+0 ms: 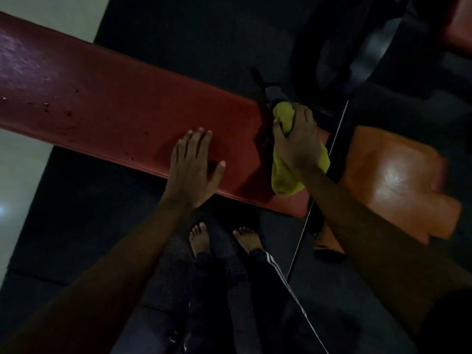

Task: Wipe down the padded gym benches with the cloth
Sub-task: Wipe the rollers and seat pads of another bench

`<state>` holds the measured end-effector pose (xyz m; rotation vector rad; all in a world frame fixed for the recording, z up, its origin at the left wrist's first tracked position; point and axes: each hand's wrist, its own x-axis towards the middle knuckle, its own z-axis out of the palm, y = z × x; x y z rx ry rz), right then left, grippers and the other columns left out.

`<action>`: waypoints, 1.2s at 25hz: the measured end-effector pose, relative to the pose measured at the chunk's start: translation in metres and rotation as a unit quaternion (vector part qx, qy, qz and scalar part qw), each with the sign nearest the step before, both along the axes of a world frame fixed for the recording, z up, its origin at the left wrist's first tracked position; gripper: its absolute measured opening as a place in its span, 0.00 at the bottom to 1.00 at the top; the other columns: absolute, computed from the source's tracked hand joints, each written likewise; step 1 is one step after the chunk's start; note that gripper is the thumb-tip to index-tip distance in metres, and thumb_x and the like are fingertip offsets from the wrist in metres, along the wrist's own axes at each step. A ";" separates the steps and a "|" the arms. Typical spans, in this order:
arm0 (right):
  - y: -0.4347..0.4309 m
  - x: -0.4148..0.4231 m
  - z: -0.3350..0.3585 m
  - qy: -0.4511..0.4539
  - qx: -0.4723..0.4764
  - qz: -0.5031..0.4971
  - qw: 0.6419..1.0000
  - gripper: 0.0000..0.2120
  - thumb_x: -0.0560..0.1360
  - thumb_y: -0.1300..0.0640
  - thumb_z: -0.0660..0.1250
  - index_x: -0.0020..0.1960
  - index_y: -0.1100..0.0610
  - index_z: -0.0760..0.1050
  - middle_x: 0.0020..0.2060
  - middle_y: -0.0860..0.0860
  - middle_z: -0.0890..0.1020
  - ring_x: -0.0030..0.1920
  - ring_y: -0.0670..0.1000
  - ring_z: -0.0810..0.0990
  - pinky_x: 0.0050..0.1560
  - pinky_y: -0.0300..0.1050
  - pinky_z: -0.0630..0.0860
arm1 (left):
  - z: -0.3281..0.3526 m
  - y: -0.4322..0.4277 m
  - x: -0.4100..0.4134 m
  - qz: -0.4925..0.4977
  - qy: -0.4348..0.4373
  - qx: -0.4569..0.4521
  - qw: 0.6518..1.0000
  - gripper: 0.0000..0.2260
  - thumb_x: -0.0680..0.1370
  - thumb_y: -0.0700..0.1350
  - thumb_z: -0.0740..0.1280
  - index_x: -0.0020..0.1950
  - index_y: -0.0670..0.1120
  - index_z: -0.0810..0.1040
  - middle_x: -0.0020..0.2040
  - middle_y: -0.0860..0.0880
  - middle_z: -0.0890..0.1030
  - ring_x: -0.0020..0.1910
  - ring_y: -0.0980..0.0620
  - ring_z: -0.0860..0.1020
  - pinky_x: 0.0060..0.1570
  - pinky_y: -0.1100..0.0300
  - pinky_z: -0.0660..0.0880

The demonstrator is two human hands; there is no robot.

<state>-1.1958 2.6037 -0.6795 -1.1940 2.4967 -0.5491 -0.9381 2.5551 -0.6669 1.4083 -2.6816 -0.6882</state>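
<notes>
Nothing written can be read in this dim view. The long red padded vinyl bench [115,111] shows only glare and a few droplets on its surface, with no lettering or label. The crumpled yellow-green cloth [283,178] is plain, with no tag or print visible. The glossy orange padded seat [398,180] near the bench's end carries a bright reflection but no brand mark. The dark trousers [258,274] have white side stripes, yet no logo or name is legible with them. The black metal frame parts [383,60] at the top right are too dark and blurred to tell whether they bear any sticker or number.
</notes>
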 end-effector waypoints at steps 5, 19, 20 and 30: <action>-0.001 0.021 -0.001 0.022 -0.002 -0.102 0.995 0.29 0.75 0.40 0.60 0.71 0.55 0.69 0.68 0.55 0.75 0.68 0.60 0.74 0.66 0.59 0.72 | -0.020 -0.110 -0.012 -0.043 -0.041 -0.056 0.997 0.35 0.81 0.62 0.54 0.82 0.43 0.53 0.81 0.41 0.56 0.80 0.40 0.52 0.77 0.44 0.47; -0.013 0.041 0.010 0.007 0.052 -0.072 0.996 0.33 0.74 0.41 0.61 0.76 0.53 0.65 0.73 0.53 0.71 0.74 0.59 0.67 0.71 0.62 0.68 | -0.028 -0.120 -0.008 -0.015 0.006 -0.041 0.999 0.31 0.82 0.58 0.58 0.81 0.46 0.57 0.81 0.45 0.59 0.80 0.45 0.55 0.78 0.48 0.50; -0.005 0.036 0.009 0.007 0.046 -0.114 0.992 0.33 0.73 0.41 0.61 0.75 0.53 0.65 0.72 0.54 0.71 0.73 0.60 0.69 0.70 0.63 0.69 | -0.029 -0.121 -0.007 -0.014 0.006 -0.042 0.999 0.31 0.82 0.59 0.58 0.81 0.46 0.57 0.81 0.45 0.59 0.80 0.45 0.55 0.78 0.48 0.50; -0.055 0.061 0.006 0.045 0.064 -0.010 0.997 0.28 0.78 0.42 0.60 0.75 0.53 0.67 0.73 0.50 0.72 0.75 0.59 0.67 0.72 0.60 0.66 | -0.034 -0.120 -0.007 -0.015 0.001 -0.056 0.998 0.32 0.81 0.60 0.57 0.81 0.46 0.58 0.80 0.44 0.60 0.79 0.44 0.56 0.77 0.46 0.52</action>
